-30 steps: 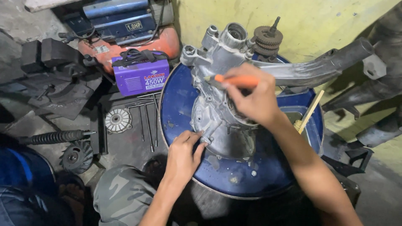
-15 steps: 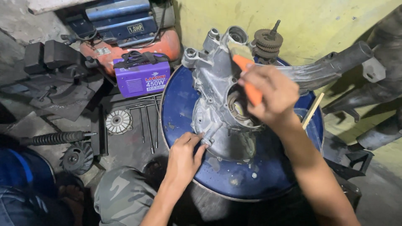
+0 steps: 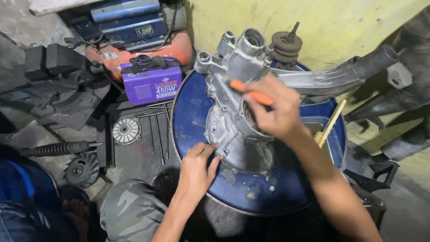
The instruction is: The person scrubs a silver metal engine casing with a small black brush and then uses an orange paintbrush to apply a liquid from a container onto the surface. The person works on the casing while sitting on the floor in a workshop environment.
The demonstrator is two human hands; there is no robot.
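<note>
A grey metal engine casing (image 3: 233, 112) with a long arm reaching right lies on top of a blue drum lid (image 3: 192, 112). My right hand (image 3: 273, 110) is over the casing's round opening, closed around an orange-handled tool (image 3: 251, 92) that points up and left. My left hand (image 3: 197, 168) rests at the casing's lower left edge, fingertips on a small lug there. A stack of gears (image 3: 286, 42) stands at the casing's far end.
A purple box-shaped machine (image 3: 152, 83) and an orange-and-blue compressor (image 3: 134, 31) sit to the left, with metal rods (image 3: 159, 130), a finned disc (image 3: 126, 131) and a coil spring (image 3: 56, 148) on the floor. A wooden-handled brush (image 3: 329, 123) lies on the lid's right side.
My right hand swung the orange tool from level to steep, then back to a slant pointing up-left. My left hand has stayed at the casing's lower edge.
</note>
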